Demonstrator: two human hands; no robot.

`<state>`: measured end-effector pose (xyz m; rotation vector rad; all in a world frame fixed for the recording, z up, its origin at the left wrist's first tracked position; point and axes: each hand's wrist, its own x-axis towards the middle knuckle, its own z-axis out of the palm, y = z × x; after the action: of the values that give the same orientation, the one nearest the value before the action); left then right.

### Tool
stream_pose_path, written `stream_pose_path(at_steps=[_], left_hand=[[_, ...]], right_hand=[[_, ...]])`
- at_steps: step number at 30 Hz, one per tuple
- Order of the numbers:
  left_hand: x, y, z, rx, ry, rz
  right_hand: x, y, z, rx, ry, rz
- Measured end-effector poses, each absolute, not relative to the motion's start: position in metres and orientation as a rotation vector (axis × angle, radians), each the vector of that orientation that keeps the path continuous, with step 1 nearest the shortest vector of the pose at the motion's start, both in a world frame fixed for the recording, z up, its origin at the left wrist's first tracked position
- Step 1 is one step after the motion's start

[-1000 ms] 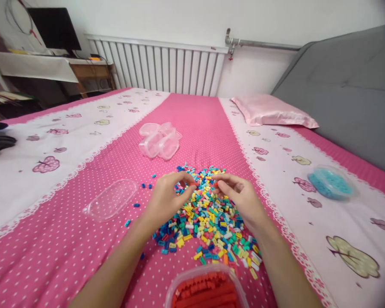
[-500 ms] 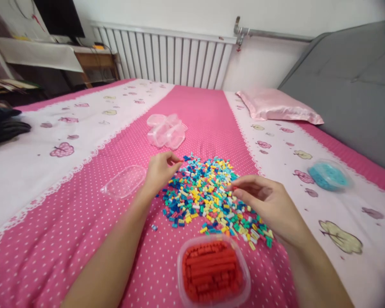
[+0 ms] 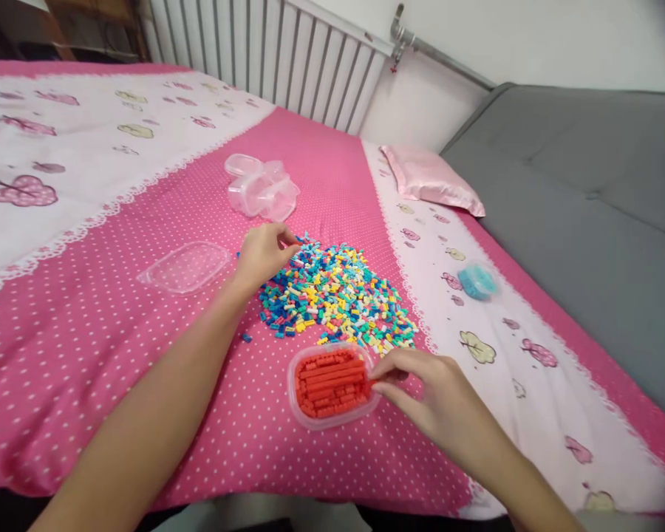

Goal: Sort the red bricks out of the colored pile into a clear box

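Small toy bricks of many colours lie in a loose pile (image 3: 338, 295) on the pink bedspread. At the pile's far left edge is my left hand (image 3: 266, 255), thumb and fingertips pinched together; whatever is between them is too small to make out. A clear plastic box (image 3: 292, 391) of red bricks (image 3: 332, 383), packed in rows with longer strips in the middle, stands in front of the pile. My right hand (image 3: 421, 380) is closed in a pinch at the box's right rim, with a small red brick at its fingertips.
A clear lid (image 3: 185, 266) lies left of the pile. Several clear empty boxes (image 3: 263, 188) are heaped beyond it. On the right sits a clear box of blue bricks (image 3: 476, 282). A pink pillow (image 3: 429, 177) rests near the grey headboard (image 3: 576, 192).
My right hand has moved from the pile's right side toward me, to the red bricks' box. My left hand stays by the pile's far left edge. The camera view has tilted and turned.
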<state>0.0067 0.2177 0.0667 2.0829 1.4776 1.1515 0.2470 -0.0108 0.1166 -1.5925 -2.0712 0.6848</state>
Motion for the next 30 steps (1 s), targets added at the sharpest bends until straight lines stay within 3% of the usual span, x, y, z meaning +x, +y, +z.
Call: stream_pose_path(at_steps=[9, 20, 30], left_hand=[[0.003, 0.219, 0.063, 2.031, 1.458, 1.229], [0.004, 0.216, 0.066, 2.029, 1.436, 1.24], [0.003, 0.215, 0.068, 2.024, 1.449, 1.225]], right_hand=[[0.227, -0.01, 0.107, -1.713, -2.221, 0.364], [0.203, -0.028, 0.093, -1.749, -2.031, 0.502], [0.199, -0.024, 0.092, -1.753, -2.138, 0.371]])
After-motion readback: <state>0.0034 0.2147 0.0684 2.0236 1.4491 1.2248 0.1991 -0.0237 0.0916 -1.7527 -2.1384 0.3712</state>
